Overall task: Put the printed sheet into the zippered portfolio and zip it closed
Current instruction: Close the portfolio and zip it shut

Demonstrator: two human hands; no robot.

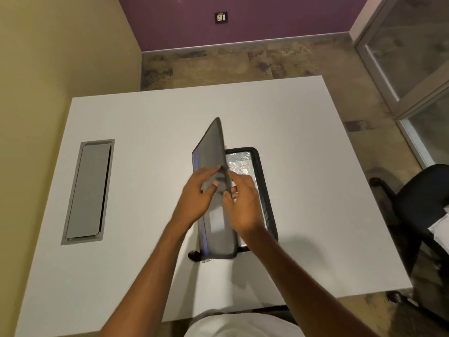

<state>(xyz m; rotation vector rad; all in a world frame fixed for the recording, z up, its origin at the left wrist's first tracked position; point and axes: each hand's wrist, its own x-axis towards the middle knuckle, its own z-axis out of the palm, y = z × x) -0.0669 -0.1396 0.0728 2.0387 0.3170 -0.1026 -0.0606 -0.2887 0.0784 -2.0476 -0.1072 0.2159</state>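
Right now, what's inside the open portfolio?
In the portfolio's right half lies a shiny plastic sleeve with paper under it. The raised cover and both hands hide the rest, so the printed sheet can't be confirmed.

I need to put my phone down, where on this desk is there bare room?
Free: the white desk between the grey cable hatch and the portfolio, the far strip beyond it, and the right side toward the black chair. Crowded: the middle, where both hands work the cover.

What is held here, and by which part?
Both hands, left hand and right hand, hold the grey zippered portfolio's raised cover at its free edge.
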